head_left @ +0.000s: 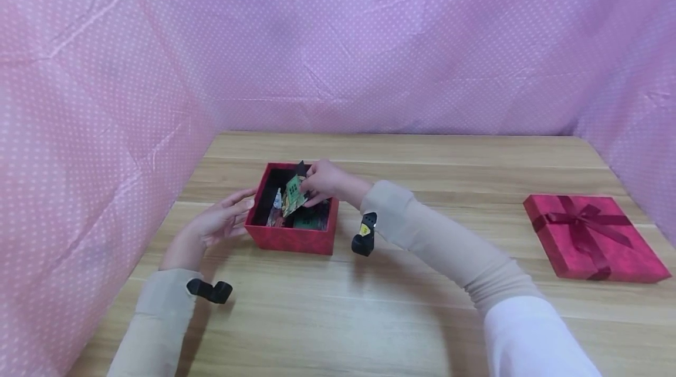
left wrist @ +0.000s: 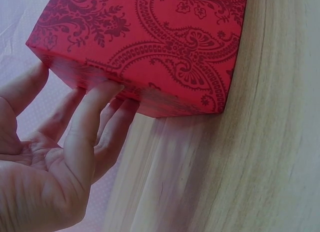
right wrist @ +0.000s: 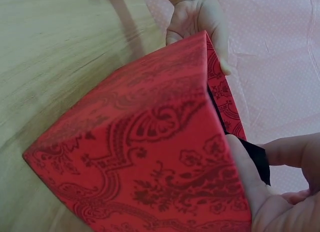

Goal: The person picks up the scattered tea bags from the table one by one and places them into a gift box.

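1. Overhead: right hand (head_left: 326,182) pinches a green packet (head_left: 293,195) above the open red box (head_left: 293,236) on the table (head_left: 401,318); lid (head_left: 594,236) lies well apart.
2. Left wrist: left hand (left wrist: 55,157), straight fingers (left wrist: 92,117) touching the box side.
3. Right wrist: thumb (right wrist: 250,182) over the box rim; packet hidden.

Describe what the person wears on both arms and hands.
Both hands, left hand and right hand, are bare. Each forearm has a snug beige sleeve; a white sleeve covers the right upper arm. Small black wrist devices, the right one with a yellow mark.
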Available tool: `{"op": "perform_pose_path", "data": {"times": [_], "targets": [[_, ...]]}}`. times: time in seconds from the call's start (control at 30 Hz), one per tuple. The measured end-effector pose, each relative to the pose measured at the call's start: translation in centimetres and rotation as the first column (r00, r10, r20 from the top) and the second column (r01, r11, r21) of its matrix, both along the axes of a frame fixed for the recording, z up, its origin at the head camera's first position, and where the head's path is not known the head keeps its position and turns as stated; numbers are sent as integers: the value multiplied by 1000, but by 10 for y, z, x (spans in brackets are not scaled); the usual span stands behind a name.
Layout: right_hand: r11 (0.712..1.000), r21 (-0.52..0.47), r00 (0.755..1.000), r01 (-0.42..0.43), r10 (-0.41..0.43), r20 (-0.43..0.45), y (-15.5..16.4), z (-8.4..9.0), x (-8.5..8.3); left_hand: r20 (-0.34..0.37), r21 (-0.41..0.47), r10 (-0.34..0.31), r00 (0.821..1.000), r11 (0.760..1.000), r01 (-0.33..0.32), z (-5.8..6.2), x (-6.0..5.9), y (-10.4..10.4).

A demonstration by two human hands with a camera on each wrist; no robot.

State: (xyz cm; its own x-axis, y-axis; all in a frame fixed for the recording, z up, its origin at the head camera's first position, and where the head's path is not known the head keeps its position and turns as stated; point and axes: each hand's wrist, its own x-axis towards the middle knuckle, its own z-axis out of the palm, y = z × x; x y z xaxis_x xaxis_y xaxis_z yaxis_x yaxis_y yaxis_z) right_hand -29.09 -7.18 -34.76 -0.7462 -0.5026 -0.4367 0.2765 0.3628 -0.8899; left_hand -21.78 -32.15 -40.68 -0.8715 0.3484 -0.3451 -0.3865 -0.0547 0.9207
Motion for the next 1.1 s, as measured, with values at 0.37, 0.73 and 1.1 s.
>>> {"op": "perform_pose_path", "data": {"times": [0.37,0.73,1.1], "targets": [[999,10,999,-49,49,-3,6,2,0,-1,9,-6,1000,1000,6,4,1,3],[997,22,996,-68,69,-52,18,6,6,1,-16,5,1000,1000,-5,5,3,5],[994,72,953,-77,94,-287,31,9,14,-35,-237,12,999,971,-20,11,5,5]]}}
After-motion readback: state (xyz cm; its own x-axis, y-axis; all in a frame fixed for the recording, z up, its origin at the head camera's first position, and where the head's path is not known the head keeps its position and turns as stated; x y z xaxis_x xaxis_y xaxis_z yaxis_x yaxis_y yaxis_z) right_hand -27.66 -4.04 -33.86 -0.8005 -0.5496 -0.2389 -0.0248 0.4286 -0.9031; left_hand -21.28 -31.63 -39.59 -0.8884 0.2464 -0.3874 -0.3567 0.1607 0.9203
